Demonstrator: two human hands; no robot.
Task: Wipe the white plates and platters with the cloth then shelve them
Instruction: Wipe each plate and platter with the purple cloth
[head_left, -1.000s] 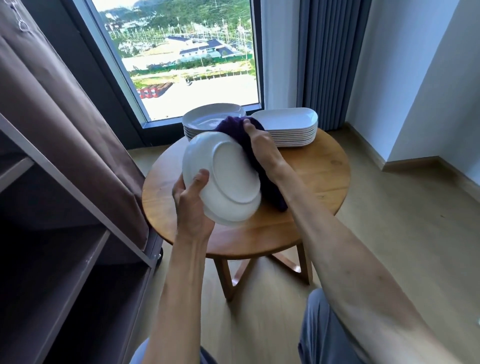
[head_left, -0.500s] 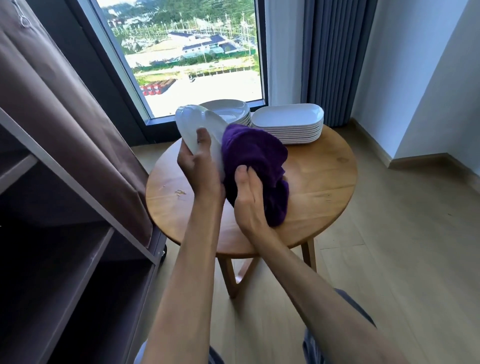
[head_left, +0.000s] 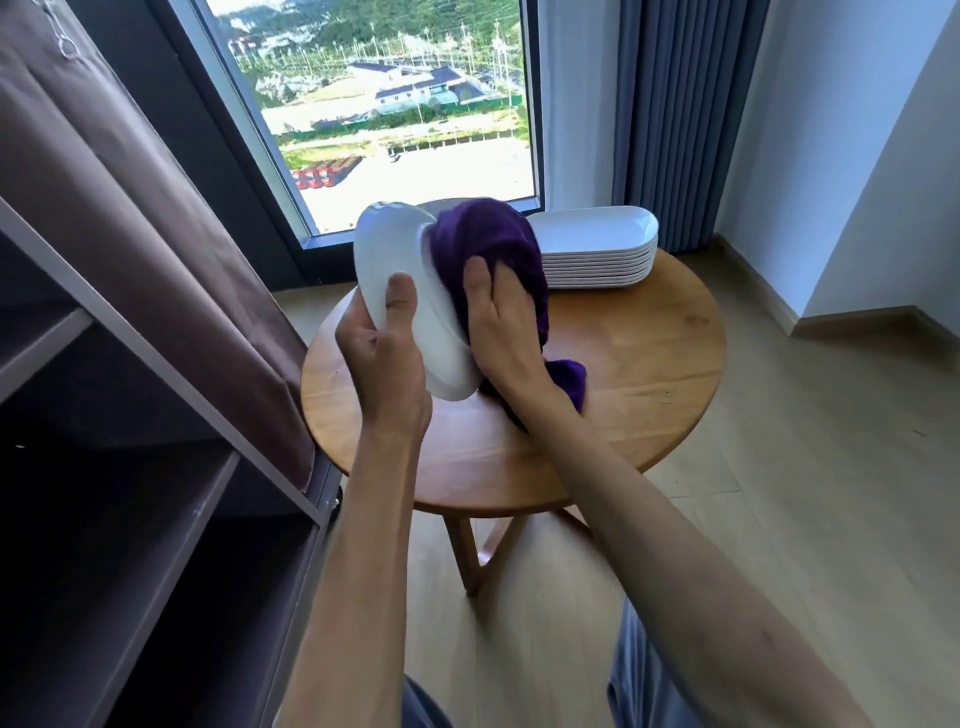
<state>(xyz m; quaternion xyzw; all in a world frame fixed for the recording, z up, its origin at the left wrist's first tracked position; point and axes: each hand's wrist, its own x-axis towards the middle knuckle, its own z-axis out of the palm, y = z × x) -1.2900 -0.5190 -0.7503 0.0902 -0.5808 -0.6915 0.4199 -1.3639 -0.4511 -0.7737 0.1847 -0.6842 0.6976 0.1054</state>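
Observation:
My left hand (head_left: 384, 358) grips a round white plate (head_left: 400, 275) by its lower edge and holds it on edge above the round wooden table (head_left: 649, 374). The plate's underside faces left. My right hand (head_left: 506, 332) presses a purple cloth (head_left: 488, 244) against the plate's right face, fingers curled into the cloth, whose tail hangs down to the tabletop. A stack of several white oblong platters (head_left: 597, 254) stands at the table's far side. The stack of round plates is hidden behind the held plate and the cloth.
A dark shelf unit (head_left: 156, 467) with open compartments and a brown fabric cover (head_left: 130, 208) stands at the left, close to the table. Behind the table are a window and blue curtains (head_left: 670, 104). Wood floor lies to the right.
The plate has been turned from underside-facing-me to standing on edge. My right hand with the cloth moved from the plate's far rim down onto its right face.

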